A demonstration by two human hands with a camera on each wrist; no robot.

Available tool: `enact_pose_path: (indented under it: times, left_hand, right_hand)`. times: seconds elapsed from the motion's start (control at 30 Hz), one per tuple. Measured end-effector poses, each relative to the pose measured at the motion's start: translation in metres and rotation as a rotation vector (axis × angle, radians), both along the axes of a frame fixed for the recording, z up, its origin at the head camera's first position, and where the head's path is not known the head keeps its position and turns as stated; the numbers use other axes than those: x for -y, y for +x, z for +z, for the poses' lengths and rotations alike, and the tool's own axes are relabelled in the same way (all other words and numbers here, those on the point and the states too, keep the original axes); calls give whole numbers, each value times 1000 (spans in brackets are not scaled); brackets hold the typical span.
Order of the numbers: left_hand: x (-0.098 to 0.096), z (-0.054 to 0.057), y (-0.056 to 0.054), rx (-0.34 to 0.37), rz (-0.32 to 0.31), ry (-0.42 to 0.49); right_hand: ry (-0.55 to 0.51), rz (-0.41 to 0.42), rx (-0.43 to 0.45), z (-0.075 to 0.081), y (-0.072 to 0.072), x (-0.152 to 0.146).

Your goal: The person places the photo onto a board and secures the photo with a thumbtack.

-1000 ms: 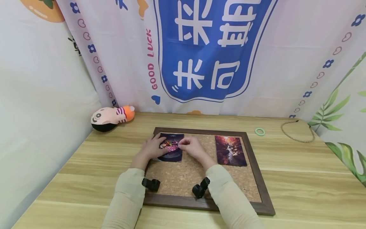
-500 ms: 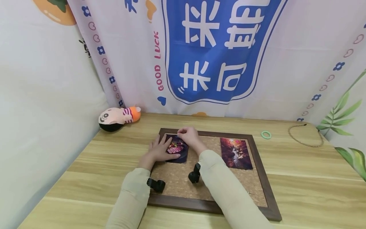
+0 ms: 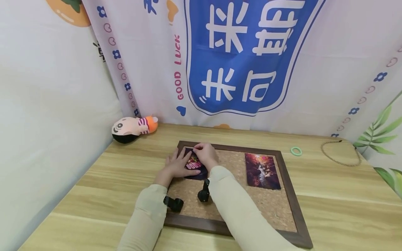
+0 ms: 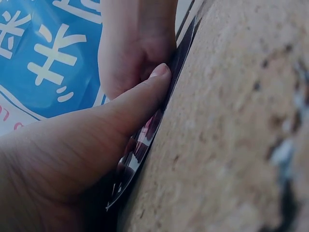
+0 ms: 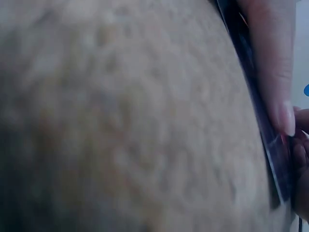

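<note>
A dark photo print (image 3: pixel 202 173) with a picture of food lies at the upper left of a framed corkboard (image 3: pixel 191 197). My left hand (image 3: pixel 179 165) rests on this print with fingers spread, its thumb (image 4: pixel 140 104) lying along the surface in the left wrist view. My right hand (image 3: pixel 205 154) is at the print's upper part, thumb and finger pinched together close beside the left fingertips. Whatever small thing sits in that pinch is hidden; I cannot tell what it is. From the right wrist, the print (image 5: pixel 258 111) shows edge-on with a slight gap at the cork.
A second photo (image 3: pixel 262 172) of an autumn stream lies on the board's right side, with a pink dot near its top. Behind the board are a plush doll (image 3: pixel 133 129) at left, a green ring (image 3: pixel 296 151) and a cord loop (image 3: pixel 340 162) at right.
My right hand has moved from the food print's right edge up to its top, then slightly down over it. My left hand stays on the print. The head view has shifted slightly.
</note>
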State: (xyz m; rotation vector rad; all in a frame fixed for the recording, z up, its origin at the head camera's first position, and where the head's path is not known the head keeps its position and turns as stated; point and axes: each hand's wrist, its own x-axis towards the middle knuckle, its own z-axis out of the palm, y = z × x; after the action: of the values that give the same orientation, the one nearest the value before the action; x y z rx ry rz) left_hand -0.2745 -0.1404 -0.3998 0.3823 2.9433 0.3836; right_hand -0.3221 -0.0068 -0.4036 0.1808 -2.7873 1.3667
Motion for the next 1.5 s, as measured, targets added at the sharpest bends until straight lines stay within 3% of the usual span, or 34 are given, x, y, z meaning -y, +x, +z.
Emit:
enact_pose_path:
  times: [0.2, 0.53, 0.77, 1.03, 1.5]
  left_hand:
    - [-2, 2, 0, -2, 8, 11]
    - [1, 0, 2, 13, 9, 70]
    - [0, -1, 0, 0, 14, 32]
    - [-1, 0, 3, 1, 15, 46]
    - [-2, -1, -1, 6, 19, 42]
  right_hand:
    - [82, -27, -31, -2, -1, 1]
    - [114, -28, -74, -7, -3, 5]
    - [137, -22, -118, -6, -3, 5]
    - [152, 9, -161, -8, -4, 4]
    - [189, -29, -184, -8, 1, 4]
